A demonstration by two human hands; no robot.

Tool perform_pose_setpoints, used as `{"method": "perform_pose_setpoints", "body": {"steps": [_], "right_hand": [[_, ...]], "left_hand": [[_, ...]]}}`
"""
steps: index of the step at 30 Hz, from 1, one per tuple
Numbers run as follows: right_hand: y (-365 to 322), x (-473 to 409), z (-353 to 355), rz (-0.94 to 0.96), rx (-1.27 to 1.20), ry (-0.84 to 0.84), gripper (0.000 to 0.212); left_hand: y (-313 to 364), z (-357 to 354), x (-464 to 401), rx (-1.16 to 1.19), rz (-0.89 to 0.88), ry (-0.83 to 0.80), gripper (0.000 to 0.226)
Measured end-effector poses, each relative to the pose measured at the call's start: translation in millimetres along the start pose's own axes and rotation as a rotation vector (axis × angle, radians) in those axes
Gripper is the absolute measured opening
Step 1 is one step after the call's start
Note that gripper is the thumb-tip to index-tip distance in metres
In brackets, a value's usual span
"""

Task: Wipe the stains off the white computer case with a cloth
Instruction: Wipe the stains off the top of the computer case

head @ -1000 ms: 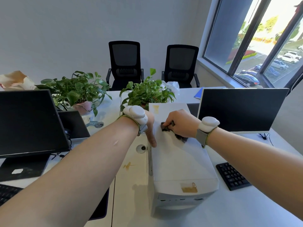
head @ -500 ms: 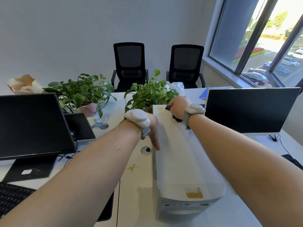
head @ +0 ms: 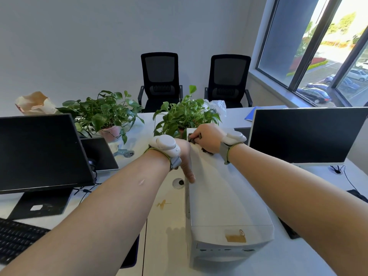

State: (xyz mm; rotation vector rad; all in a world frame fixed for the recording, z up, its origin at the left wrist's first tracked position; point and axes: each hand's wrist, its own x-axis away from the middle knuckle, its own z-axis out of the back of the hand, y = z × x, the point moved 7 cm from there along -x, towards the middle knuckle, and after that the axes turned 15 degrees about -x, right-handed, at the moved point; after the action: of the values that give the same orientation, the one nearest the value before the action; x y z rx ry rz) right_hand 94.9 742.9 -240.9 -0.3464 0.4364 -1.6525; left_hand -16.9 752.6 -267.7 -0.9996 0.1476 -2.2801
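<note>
The right hand grips a dark crumpled cloth at the far end of the white metal computer case, frame centre — the left hand rests on its left edge, thumb straight. Rub firmly — brown stain remains lower down.

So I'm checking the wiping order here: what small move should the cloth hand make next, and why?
Probably draw the dark cloth back along the case toward the brown stain at its near end. The right hand grips the cloth at the far end, while the left hand steadies the case's edge.
</note>
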Motion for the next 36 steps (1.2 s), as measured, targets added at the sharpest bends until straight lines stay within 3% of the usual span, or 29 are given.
{"method": "perform_pose_setpoints", "body": {"steps": [4,12,19,25,28,32,36], "right_hand": [[0.0,41.8,-4.2,0.015,-0.087,-0.060,0.024],[11.0,112.7,-3.8,0.097,-0.131,-0.147,0.026],[52.0,39.0,25.8,-0.198,-0.114,0.106,0.025],[23.7,-16.3,17.6,-0.211,-0.005,0.146,0.035],[4.8,-25.7,10.9,-0.155,-0.048,0.117,0.032],[1.8,-25.0,3.7,-0.113,-0.163,0.116,0.028],[-1.0,-0.6,-2.5,-0.038,-0.178,0.056,0.026]], "left_hand": [[-2.3,2.5,0.7,0.066,-0.019,0.103,0.069],[1.8,2.8,-5.5,0.121,-0.077,0.019,0.084],[-3.7,-1.1,-2.9,0.186,-0.087,0.107,0.086],[-3.8,-5.5,-0.6,0.154,-0.026,0.094,0.097],[-6.8,-3.6,-7.0,0.186,-0.001,0.171,0.074],[3.3,-1.5,0.0,0.115,-0.036,0.005,0.071],[4.8,0.4,-9.5,0.070,-0.014,-0.023,0.058]]}}
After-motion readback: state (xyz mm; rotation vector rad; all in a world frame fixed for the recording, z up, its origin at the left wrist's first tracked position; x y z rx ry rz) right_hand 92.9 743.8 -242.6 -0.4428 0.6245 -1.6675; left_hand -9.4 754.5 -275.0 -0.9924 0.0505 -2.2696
